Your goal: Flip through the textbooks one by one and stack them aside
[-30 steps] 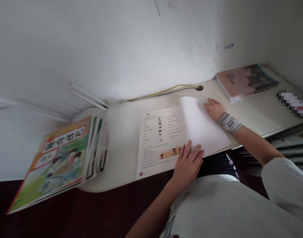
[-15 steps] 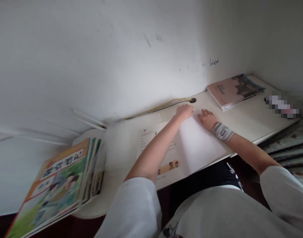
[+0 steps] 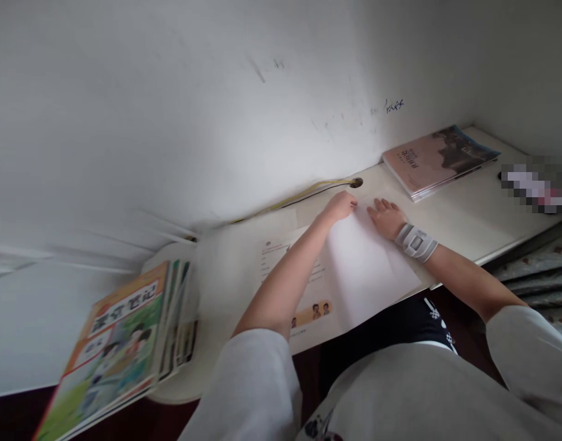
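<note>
- A white wall (image 3: 147, 122) fills the upper part of the view, with grey scuffs and a little blue writing on it
- Below it runs a pale desk (image 3: 450, 229), its far edge close to the wall, with the person in a light grey shirt (image 3: 400, 392) standing or sitting at its near side
- At the left end stands a leaning stack of books (image 3: 124, 349), the front one with an orange, green and white cover showing drawn figures
- A printed sheet (image 3: 320, 283) lies on the desk in front of the person, with lines of text and a small orange picture strip; the left forearm crosses above it and hides part of it
- A blank white sheet (image 3: 368, 269) covers the printed one's right side, its near edge at the desk's front; whether the two are one folded piece I cannot tell
- Farther right, against the wall, is a pile of booklets (image 3: 441, 159) with a pink and dark cover, and beyond it a pixelated object (image 3: 535, 188)
- The right hand (image 3: 387, 218) rests palm down and released, fingers spread, at the blank sheet's right edge
- The left hand (image 3: 342, 205) is curled at the sheet's far end; whether its fingers pinch the paper I cannot tell
- A grey wristband (image 3: 417, 241) circles the right wrist
- A yellow cable (image 3: 308, 190) runs along the wall to a round hole (image 3: 356, 182) in the desk
</note>
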